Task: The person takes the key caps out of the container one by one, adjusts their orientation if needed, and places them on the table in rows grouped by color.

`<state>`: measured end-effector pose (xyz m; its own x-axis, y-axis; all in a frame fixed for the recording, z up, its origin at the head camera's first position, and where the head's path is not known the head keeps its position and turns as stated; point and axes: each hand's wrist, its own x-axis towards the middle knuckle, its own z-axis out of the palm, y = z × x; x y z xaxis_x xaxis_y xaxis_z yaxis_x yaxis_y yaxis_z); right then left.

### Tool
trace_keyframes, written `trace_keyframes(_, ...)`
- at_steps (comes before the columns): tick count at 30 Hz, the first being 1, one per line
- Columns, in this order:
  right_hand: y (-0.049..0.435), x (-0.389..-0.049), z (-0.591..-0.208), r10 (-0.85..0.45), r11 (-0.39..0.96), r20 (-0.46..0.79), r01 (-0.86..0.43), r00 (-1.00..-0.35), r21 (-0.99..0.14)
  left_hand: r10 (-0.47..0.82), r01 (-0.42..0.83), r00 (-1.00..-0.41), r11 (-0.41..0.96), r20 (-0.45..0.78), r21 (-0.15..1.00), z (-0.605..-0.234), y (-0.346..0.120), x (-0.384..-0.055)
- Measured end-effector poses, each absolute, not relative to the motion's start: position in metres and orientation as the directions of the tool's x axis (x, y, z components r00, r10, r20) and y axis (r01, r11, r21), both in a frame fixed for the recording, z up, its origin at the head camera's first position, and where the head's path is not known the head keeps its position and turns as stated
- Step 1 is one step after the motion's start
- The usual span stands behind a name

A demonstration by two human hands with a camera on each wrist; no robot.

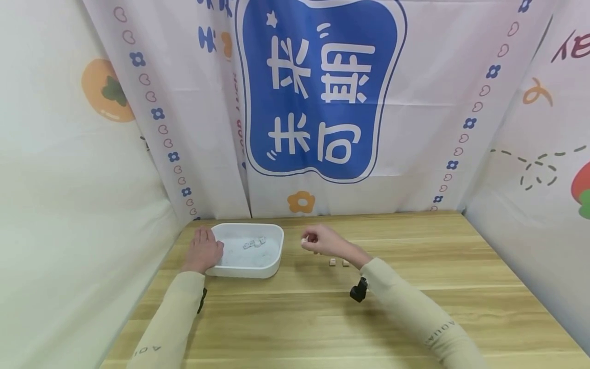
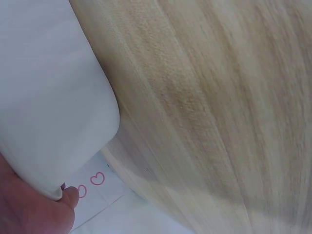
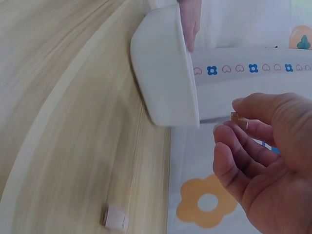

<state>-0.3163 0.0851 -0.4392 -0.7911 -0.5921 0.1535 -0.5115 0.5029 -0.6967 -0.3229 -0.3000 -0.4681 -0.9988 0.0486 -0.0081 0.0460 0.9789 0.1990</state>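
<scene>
A white plastic basin (image 1: 266,272) stands toward the left back of the table. My left hand (image 1: 203,251) grips its left rim, with the thumb tip bent round the edge in the left wrist view. Several small pale blocks (image 1: 255,243) lie in a short cluster inside. To the right of the basin, raised over the table, my right hand (image 1: 326,242) pinches a small block (image 3: 235,117) between thumb and fingertips. Two more small blocks, a left one (image 1: 332,262) and a right one (image 1: 345,263), sit on the wood below my right wrist.
The wood-grain table (image 1: 295,328) runs back to a printed white curtain (image 1: 276,200) with a blue panel. White cloth walls close off the left and right sides. A black wrist mount (image 1: 358,290) hangs beneath the right sleeve.
</scene>
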Motion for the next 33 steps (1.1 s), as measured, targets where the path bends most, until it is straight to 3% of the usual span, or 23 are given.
trace_keyframes(10, 0.112, -0.308, -0.442, -0.576, 0.533, 0.111, -0.475, -0.810, -0.700, 0.042, 0.037, -0.999, 0.979, -0.021, 0.200, -0.469, -0.302, -0.322)
trace_keyframes(26, 0.138, -0.302, -0.441, -0.585, 0.550, 0.163, -0.537, -0.794, -0.640, 0.043, 0.041, -0.999, 0.976, -0.004, 0.213, -0.463, -0.299, -0.322)
trace_keyframes(33, 0.151, -0.294, -0.445, -0.577, 0.549, 0.121, -0.493, -0.807, -0.675, 0.046, 0.043, -0.999, 0.979, -0.011, 0.200, -0.463, -0.298, -0.321)
